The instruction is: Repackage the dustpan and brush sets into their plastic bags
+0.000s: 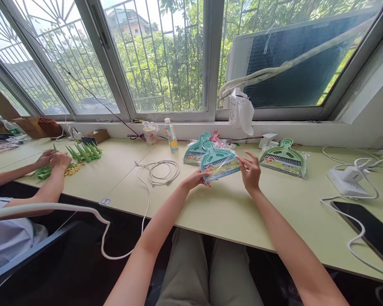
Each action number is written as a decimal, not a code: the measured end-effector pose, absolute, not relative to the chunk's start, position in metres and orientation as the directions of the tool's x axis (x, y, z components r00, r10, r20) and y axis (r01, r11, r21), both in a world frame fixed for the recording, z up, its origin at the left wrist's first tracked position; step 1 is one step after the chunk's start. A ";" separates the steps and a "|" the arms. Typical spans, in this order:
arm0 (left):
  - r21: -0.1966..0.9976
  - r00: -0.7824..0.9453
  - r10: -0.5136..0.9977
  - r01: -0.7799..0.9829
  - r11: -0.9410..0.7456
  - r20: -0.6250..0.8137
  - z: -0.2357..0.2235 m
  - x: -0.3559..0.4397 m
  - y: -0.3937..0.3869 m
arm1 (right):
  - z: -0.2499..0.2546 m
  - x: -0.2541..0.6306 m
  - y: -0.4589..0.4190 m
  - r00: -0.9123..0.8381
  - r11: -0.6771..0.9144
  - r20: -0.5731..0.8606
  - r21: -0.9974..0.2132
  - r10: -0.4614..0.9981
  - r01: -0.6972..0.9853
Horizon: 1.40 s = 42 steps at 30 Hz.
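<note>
A teal mini dustpan and brush set (219, 163) in clear plastic wrap is held slightly tilted above the table. My left hand (196, 178) grips its lower left corner, thumb in front. At the right edge, my right hand (250, 172) pinches the wrap, with some fingers raised. Behind the held set lie more wrapped sets, one teal (191, 154) and one pink (215, 137), partly hidden. A green wrapped dustpan set (284, 158) lies to the right of my right hand.
A coiled white cable (162, 172) and a drink bottle (170, 135) stand left of centre. On the right are a power strip (346, 182) with cords and a black phone (367, 231). A co-worker's hands (55, 160) handle green pieces (86, 152) at far left.
</note>
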State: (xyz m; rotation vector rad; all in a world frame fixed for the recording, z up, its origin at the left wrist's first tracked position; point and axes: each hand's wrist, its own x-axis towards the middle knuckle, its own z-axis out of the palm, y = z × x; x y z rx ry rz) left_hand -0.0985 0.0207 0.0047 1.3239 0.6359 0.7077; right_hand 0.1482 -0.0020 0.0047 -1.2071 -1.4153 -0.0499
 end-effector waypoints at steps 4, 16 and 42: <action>0.992 0.635 0.772 -0.086 0.094 -0.018 0.004 -0.099 0.021 | 0.000 0.146 0.004 0.275 0.438 0.608 -0.756 0.745 0.486; 0.998 0.602 0.798 -0.031 0.056 -0.026 0.002 -0.105 0.025 | -0.014 0.147 0.019 0.105 0.247 0.237 -0.964 0.966 -0.100; 0.942 0.283 0.913 0.078 -0.328 0.294 0.012 -0.076 0.006 | -0.023 0.143 0.024 0.373 0.225 0.151 -0.960 0.916 -0.164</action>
